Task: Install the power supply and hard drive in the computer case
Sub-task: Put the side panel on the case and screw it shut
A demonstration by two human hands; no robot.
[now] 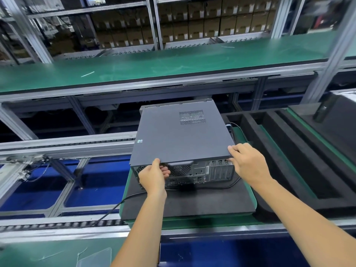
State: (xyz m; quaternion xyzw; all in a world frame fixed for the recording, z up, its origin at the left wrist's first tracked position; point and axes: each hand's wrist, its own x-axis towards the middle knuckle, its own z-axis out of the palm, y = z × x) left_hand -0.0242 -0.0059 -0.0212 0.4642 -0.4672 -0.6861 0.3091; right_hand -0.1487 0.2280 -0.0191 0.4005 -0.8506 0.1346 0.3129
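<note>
I have the dark grey metal computer case (183, 139) lying flat on the black foam pad (192, 201), toward the pad's far edge, with its rear ports facing me; the pad sits on a green-rimmed pallet (254, 201) at the near edge of the roller conveyor (63, 224). My left hand (154, 175) pinches the near left part of the flat grey side panel (173, 132), thumb on top and fingers curled beneath its lip, while my right hand (248, 160) grips the near right corner the same way. The panel appears seated or barely lifted; I judge the step is freeing it to reach the bays. To do it well, I would pull evenly with both hands toward me, keep the panel level so its tabs do not bind, and mind the black cable (115, 207) trailing off the pad's near left corner.
</note>
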